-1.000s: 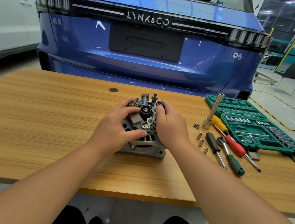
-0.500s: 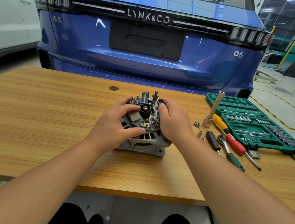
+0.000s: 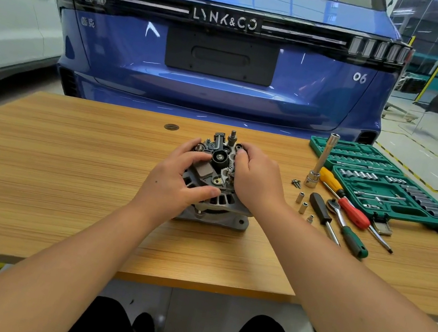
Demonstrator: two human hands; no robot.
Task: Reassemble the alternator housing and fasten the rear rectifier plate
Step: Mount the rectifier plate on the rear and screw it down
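while your left hand curls round the near-left flank of the alternator, thumb laid across its ribbed cast-metal shell, your right hand clasps the far-right rim, fingertips hooked over the dark rectifier plate on top. between your two palms that plate shows a round black plastic hub, a flat brownish block and a threaded stud standing at the back. under your grip the grey aluminium housing sits on the striped wood-grain table, near its middle. right of your right wrist lie small silvery sleeves and a few dark screws, then a black-handled screwdriver, a green-gripped ratchet and a red-and-yellow screwdriver. a long chrome socket extension stands upright beside the open green plastic socket case. beyond your knuckles rises a glossy blue car.
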